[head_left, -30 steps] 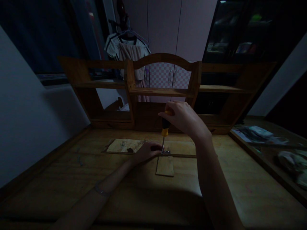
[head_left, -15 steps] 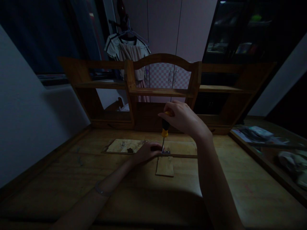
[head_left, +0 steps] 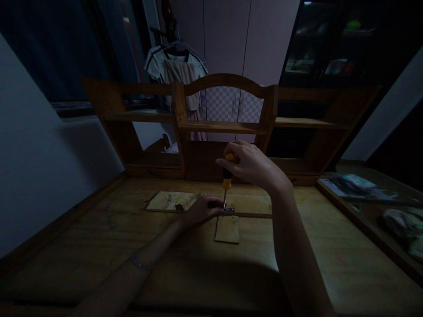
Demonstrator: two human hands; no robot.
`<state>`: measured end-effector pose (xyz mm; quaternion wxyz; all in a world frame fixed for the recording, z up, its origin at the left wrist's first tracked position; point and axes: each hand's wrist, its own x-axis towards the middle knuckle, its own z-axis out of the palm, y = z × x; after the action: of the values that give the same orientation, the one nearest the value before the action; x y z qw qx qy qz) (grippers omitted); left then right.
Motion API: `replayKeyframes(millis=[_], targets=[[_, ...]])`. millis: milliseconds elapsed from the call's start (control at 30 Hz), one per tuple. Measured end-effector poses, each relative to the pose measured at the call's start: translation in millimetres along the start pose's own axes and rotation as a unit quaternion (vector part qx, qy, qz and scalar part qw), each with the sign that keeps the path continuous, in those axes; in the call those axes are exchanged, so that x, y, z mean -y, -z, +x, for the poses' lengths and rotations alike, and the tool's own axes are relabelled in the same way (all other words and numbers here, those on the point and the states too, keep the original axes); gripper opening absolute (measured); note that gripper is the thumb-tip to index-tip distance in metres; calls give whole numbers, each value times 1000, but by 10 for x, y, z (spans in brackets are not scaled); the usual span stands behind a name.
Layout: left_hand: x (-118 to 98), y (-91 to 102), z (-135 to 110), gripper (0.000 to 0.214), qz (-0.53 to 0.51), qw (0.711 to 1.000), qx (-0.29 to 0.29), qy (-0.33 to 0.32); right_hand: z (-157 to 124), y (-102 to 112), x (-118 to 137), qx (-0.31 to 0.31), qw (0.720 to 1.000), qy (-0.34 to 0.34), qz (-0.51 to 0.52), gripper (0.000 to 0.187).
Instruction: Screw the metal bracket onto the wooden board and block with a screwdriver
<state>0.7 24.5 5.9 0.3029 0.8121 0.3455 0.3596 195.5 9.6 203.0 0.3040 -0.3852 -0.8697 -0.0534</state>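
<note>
My right hand [head_left: 246, 160] is wrapped round the handle of a yellow and black screwdriver [head_left: 227, 182], which stands nearly upright. Its tip meets the left end of a small metal hinge [head_left: 228, 210], at the edge between a long wooden board [head_left: 253, 203] and a small square wooden piece [head_left: 227, 230]. From the left, my left hand [head_left: 206, 208] rests on the long board with its fingers closed at the screwdriver's tip. Whatever those fingertips pinch is too small and dark to make out.
All this lies on a wooden desk [head_left: 185, 273]. A wooden shelf unit [head_left: 224, 127] stands along its back. At right, a lower surface holds papers and plastic bags [head_left: 360, 185] and crumpled cloth [head_left: 403, 226]. A white wall [head_left: 49, 167] borders the left side.
My right hand has turned slightly on the screwdriver handle, showing more of its yellow top. My left hand and the wooden pieces stay in place.
</note>
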Motion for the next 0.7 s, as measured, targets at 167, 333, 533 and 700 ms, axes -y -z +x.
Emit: replayKeyframes(millis=[167, 333, 533, 700], targets=[[19, -7, -6, 17, 0, 1000, -1, 1, -16, 64, 20, 25, 998, 26, 41, 14], [22, -2, -13, 19, 9, 1000, -4, 2, -16, 72, 45, 28, 999, 12, 40, 16], [6, -2, -4, 18, 5, 1000, 0, 2, 14, 8, 61, 9, 1000, -14, -20, 14], [4, -7, 1, 18, 2, 1000, -5, 24, 2, 14, 67, 9, 999, -16, -29, 18]])
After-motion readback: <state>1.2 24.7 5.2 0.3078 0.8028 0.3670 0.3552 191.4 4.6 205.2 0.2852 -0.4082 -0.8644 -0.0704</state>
